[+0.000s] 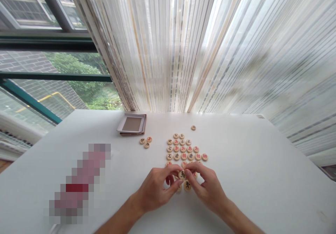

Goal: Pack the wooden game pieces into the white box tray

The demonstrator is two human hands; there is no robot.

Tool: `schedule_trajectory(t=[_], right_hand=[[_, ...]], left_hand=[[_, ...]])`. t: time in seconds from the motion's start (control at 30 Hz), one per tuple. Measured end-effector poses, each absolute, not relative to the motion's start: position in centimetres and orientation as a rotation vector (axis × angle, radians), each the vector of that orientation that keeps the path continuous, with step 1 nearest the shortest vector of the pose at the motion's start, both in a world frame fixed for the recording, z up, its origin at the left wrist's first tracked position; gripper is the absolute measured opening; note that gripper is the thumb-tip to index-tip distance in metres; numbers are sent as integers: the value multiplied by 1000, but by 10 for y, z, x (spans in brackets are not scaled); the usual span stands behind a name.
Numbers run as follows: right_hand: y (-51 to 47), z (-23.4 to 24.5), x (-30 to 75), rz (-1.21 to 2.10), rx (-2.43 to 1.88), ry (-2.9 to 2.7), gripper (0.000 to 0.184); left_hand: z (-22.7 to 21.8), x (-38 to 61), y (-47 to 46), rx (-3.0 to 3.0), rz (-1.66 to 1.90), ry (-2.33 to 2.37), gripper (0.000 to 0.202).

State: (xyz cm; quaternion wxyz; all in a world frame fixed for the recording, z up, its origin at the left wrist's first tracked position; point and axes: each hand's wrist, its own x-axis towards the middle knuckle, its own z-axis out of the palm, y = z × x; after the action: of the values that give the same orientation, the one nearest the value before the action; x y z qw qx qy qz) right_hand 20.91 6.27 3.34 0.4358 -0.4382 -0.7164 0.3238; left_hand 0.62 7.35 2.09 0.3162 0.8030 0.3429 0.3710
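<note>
My left hand (160,185) and my right hand (206,183) meet over the near end of a group of round wooden xiangqi pieces. Between their fingertips is a piece with a black character (182,174), pinched from both sides. Just below it lies another black-marked piece (187,185), with one more partly covered by my left fingers. Beyond my hands, rows of red- and black-marked pieces (183,149) lie face up on the white table (241,164). My fingers hide part of the nearest rows.
Three loose pieces (147,145) sit left of the rows, and a single piece (193,128) lies farther back. An open shallow box (144,123) stands at the back left. A blurred-out pinkish object (84,178) lies at left. Striped curtains (168,52) hang behind the table.
</note>
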Motion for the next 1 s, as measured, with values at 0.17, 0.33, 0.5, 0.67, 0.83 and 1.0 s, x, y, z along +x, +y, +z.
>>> schedule_trajectory(t=[0.17,0.33,0.5,0.67,0.83,1.0], right_hand=[[62,32,209,812,-1086,-1768,15],[63,34,208,838,-1016,-1775,20],[64,35,208,825,-982,-1784,23],[65,34,209,796,-975,-1777,20],[64,32,209,787,-967,-1788,20],[63,30,209,769,-951,-1826,18]], left_hand=[[22,6,73,2023,977,923,30],[24,8,73,1881,962,939,28],[26,8,72,1757,940,935,29],[32,8,72,1638,912,884,27],[33,8,73,1559,870,908,26],[33,10,73,1508,863,889,25]])
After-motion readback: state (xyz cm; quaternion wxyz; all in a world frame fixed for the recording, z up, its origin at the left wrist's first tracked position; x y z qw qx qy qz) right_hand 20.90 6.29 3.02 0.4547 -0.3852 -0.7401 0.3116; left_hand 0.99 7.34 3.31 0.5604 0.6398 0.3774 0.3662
